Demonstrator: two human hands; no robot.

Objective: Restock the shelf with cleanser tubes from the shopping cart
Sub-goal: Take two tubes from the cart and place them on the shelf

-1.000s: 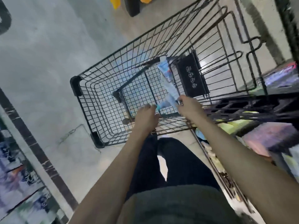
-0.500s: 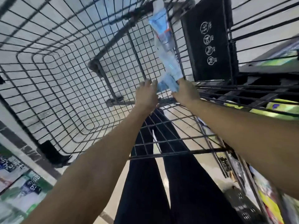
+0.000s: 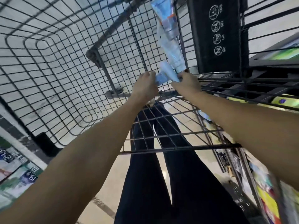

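Head view: wire shopping cart (image 3: 68, 75), both arms reaching over its near rim to the basket floor. Left hand (image 3: 145, 89) and right hand (image 3: 186, 84) each curl fingers round the near ends of pale blue cleanser tubes (image 3: 169, 42) lying along the right wall beside a black panel (image 3: 218, 34). Basket's left half open. Shelf (image 3: 265, 188) close at right; pale tiled floor (image 3: 113, 183) below.

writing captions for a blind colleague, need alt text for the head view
Both hands reach into a wire cart: the left hand and right hand grip pale blue tubes lying on its mesh floor. A black sign panel stands behind; stocked shelves sit at right.
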